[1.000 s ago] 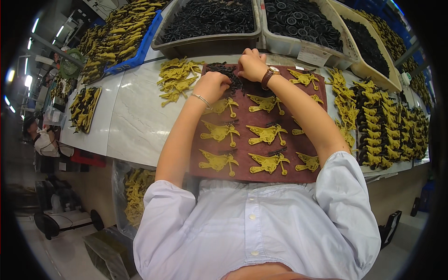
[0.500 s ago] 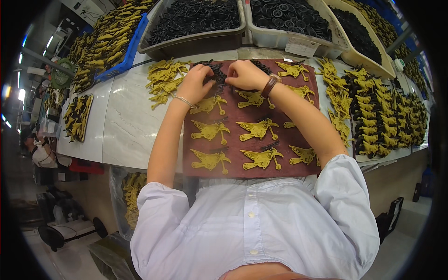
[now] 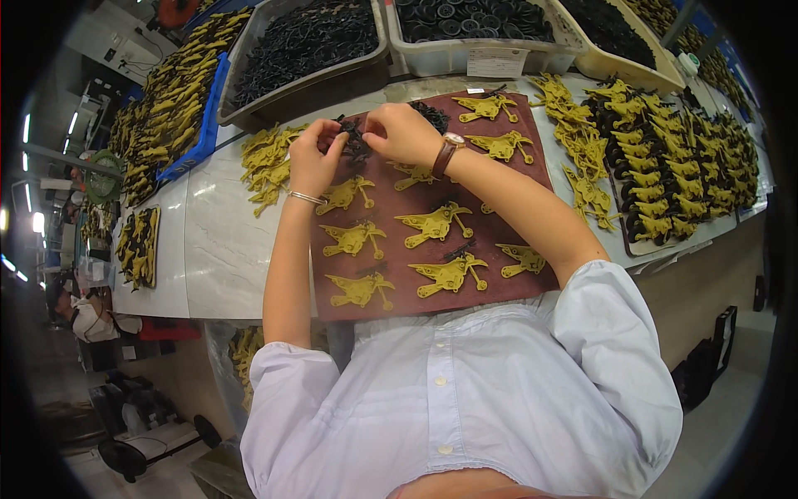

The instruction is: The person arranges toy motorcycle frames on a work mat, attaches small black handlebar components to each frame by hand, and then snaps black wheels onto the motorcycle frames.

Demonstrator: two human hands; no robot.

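Observation:
Over the far left part of a brown-red mat (image 3: pixel 399 301), both my hands work at a heap of small black plastic parts (image 3: pixel 355 151). My left hand (image 3: pixel 313 156) has its thumb and fingers closed in a pinch at the heap's left side. Just right of it, my right hand (image 3: pixel 405 133) is also pinched, fingertips over the heap. What either pinch holds is too small to make out. Yellow plastic pieces (image 3: pixel 435 223) with a pointed end and a thin arm lie in rows on the mat, small black parts beside several. A second black heap (image 3: pixel 434 115) is partly hidden behind my right hand.
Loose yellow pieces lie left (image 3: pixel 268 170) and right (image 3: pixel 582 150) of the mat. Bins of black parts (image 3: pixel 303 50) and black wheels (image 3: pixel 474 18) stand behind it. A blue tray (image 3: pixel 197 137) and a board at right (image 3: pixel 665 170) carry yellow-and-black assemblies.
The view has shifted, so the mat and bins sit further left. Both hands stay pinched over the black parts, and my right wrist has turned so the watch face shows.

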